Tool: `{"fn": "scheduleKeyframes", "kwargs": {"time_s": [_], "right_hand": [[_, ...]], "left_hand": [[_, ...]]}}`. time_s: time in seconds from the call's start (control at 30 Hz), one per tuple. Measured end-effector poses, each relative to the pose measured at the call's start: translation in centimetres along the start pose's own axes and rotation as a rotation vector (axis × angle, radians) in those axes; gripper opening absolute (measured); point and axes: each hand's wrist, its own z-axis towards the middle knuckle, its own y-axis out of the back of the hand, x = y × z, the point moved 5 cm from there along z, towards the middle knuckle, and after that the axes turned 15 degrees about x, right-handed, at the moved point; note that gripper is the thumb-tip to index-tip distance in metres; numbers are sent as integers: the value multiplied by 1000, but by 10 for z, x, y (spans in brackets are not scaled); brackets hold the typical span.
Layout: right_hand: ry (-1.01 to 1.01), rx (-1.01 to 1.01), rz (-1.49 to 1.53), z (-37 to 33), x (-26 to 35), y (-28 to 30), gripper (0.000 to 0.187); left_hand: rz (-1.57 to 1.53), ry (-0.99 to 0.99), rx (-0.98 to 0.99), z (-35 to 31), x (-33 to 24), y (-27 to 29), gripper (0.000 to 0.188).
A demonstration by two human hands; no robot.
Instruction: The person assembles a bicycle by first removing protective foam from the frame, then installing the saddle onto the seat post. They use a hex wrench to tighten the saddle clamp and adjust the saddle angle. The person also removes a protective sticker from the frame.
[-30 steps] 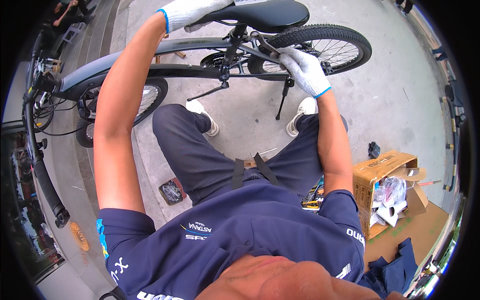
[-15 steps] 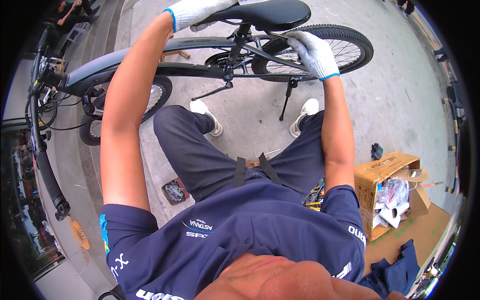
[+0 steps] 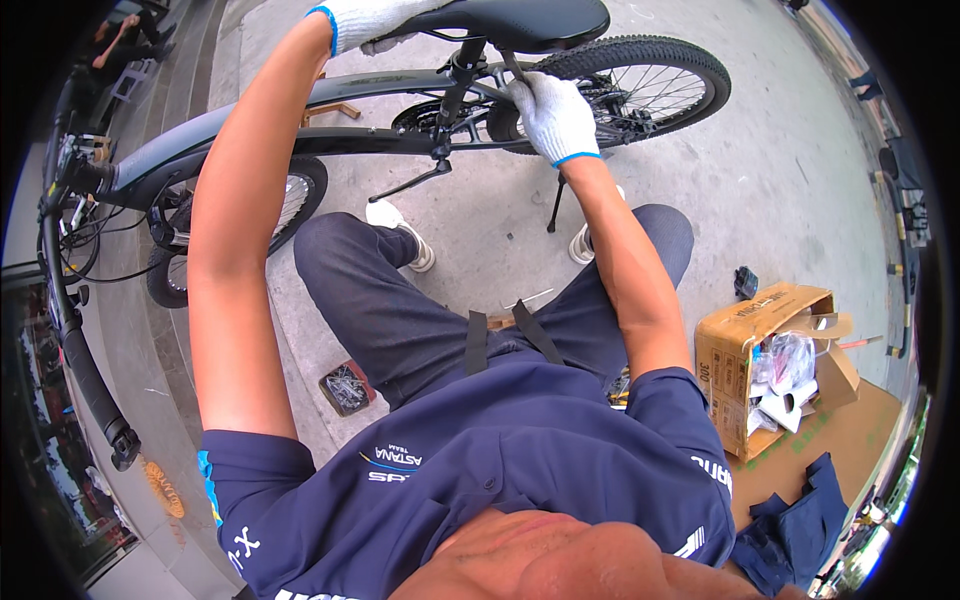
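A dark bicycle stands across my front, with its black saddle at the top of the view. My left hand, in a white knit glove, is closed around the narrow front of the saddle, its fingertips showing beneath. Just behind the seatpost, my gloved right hand is closed on a slim metal tool, wrench-like in shape. The tool's upper end reaches the saddle's underside, where the contact is hidden. Behind my right hand is the rear wheel.
The bicycle rests on a kickstand. Handlebars extend down the left side. A tray of small metal parts lies by my left leg. At right, an opened cardboard box holds plastic bags, with dark cloth nearby. Someone sits at the upper left.
My right hand has swung left toward the seatpost, turning the tool from nearly level to steep. The left hand keeps its hold on the saddle. The whole view has shifted slightly.
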Motion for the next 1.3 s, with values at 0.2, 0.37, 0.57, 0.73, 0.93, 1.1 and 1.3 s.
{"fn": "scheduleKeyframes", "kwargs": {"time_s": [0.2,0.37,0.57,0.73,0.93,1.1,1.3], "right_hand": [[-201,8,506,2,73,-45,41],[62,-61,1755,34,148,-74,41],[-134,-8,1568,-1,120,-86,37],[-230,-22,59,-16,25,-22,40],[50,13,-467,14,1,32,29],[1,24,-574,10,16,63,25],[11,-18,-637,13,13,85,22]], "left_hand": [[-31,29,-2,4,14,-2,39],[494,-495,-301,-4,-20,3,39],[-141,-38,-38,-12,4,7,42],[-316,114,-252,-18,58,20,40],[-247,4,-298,-19,45,18,43],[32,-142,-203,-22,-8,-7,51],[84,-8,-187,-18,-3,-7,59]]}}
